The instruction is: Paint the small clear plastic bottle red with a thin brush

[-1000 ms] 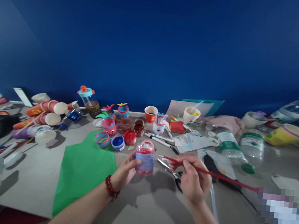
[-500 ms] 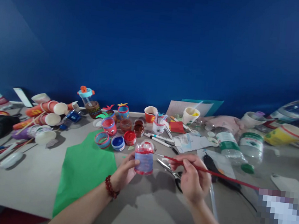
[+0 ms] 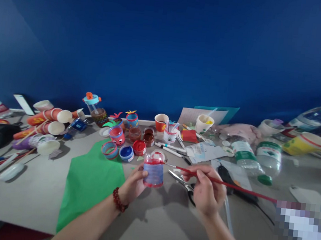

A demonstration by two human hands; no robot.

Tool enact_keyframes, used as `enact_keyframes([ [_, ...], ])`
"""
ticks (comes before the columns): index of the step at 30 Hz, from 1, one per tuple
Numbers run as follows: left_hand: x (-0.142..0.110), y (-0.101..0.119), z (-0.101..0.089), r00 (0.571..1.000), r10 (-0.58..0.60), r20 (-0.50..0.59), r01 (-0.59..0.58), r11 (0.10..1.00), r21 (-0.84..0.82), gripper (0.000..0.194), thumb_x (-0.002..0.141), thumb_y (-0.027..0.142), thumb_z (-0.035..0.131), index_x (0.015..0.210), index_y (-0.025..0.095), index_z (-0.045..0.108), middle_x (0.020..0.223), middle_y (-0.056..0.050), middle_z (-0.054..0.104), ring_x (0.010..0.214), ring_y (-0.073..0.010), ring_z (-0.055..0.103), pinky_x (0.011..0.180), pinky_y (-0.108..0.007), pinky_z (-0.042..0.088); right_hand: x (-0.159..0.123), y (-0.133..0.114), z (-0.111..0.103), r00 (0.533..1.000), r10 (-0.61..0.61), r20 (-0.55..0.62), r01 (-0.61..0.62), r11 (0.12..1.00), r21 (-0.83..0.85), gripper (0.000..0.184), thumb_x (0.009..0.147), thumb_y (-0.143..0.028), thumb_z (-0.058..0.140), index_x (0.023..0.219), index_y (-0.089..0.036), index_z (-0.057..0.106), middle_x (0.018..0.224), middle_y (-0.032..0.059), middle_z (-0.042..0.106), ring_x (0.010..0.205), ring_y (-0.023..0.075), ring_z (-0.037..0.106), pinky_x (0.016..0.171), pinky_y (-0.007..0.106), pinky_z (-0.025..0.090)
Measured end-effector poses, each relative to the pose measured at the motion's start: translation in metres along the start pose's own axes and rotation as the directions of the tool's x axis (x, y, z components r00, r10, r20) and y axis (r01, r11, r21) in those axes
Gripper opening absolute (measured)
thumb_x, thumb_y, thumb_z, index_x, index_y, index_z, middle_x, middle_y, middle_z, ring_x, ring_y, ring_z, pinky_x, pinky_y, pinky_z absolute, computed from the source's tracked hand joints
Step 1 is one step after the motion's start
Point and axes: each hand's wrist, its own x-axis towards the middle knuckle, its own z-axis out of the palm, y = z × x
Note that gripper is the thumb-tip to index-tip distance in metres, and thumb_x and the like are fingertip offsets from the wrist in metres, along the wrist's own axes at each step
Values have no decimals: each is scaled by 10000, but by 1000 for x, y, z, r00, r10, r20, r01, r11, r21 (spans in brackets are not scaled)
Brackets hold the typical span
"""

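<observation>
My left hand (image 3: 136, 182), with a beaded bracelet at the wrist, is closed around the side of a clear plastic bottle piece (image 3: 153, 173). Its middle is painted bluish-purple, with red bands near the top and at the bottom. Between the fingers of my right hand (image 3: 207, 190) is a long red paintbrush (image 3: 236, 188). The brush tip meets the bottle piece near its upper red band. Beneath the brush, a pair of scissors (image 3: 182, 182) lies on the table. Just behind are open jars of red paint (image 3: 139, 147) and blue paint (image 3: 126, 153).
Green paper (image 3: 91, 189) lies to the left, with bundled paper cups (image 3: 49, 127) beyond it. Painted cups such as a red one with a face (image 3: 116, 135) stand at the back. Cut plastic bottles (image 3: 244, 153) and a black glue gun (image 3: 235, 185) are on the right.
The bottle piece has shifted very slightly left, and the brush tip now touches its red band. Both hands otherwise keep nearly the same place.
</observation>
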Motion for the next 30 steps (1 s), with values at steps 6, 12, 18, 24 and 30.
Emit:
enact_keyframes([
  [6,2,1,-4,1000,-2,-7,2,1000,-22,502,680,392,909,1103,160,773,1045,-91,812,920,-232,752,918,-367,577,4,2,-2,995,-7,-103,8,1000,6,164,852,-229,639,720,-182,726,640,30,735,495,195,693,443,282,518],
  [12,1,1,-7,999,-23,25,24,998,-56,484,696,379,863,1109,141,773,1031,-111,823,944,-274,769,944,-413,567,8,-6,3,992,-5,-124,20,993,118,150,809,-225,646,687,-184,724,589,17,717,424,169,648,397,259,499],
  [18,0,-1,-10,996,-33,81,37,998,-46,491,735,402,818,1151,153,744,1083,-130,814,1061,-352,764,1066,-527,508,10,-7,3,996,-5,-93,18,991,134,162,832,-238,650,704,-184,734,614,28,735,454,182,691,396,246,502],
  [24,1,1,-8,1000,8,-6,-8,1000,-30,530,693,342,870,1172,173,716,1123,-106,787,1076,-304,740,1031,-458,530,11,-10,6,991,13,-132,4,992,129,146,822,-248,661,708,-189,731,585,28,742,446,186,694,388,236,489],
  [30,4,0,0,1000,15,-25,-16,999,-46,519,651,275,899,1127,171,719,1136,-98,772,999,-251,730,922,-386,558,13,-14,7,991,-3,-134,19,993,119,136,798,-285,701,730,-183,760,605,55,770,430,189,670,387,261,485],
])
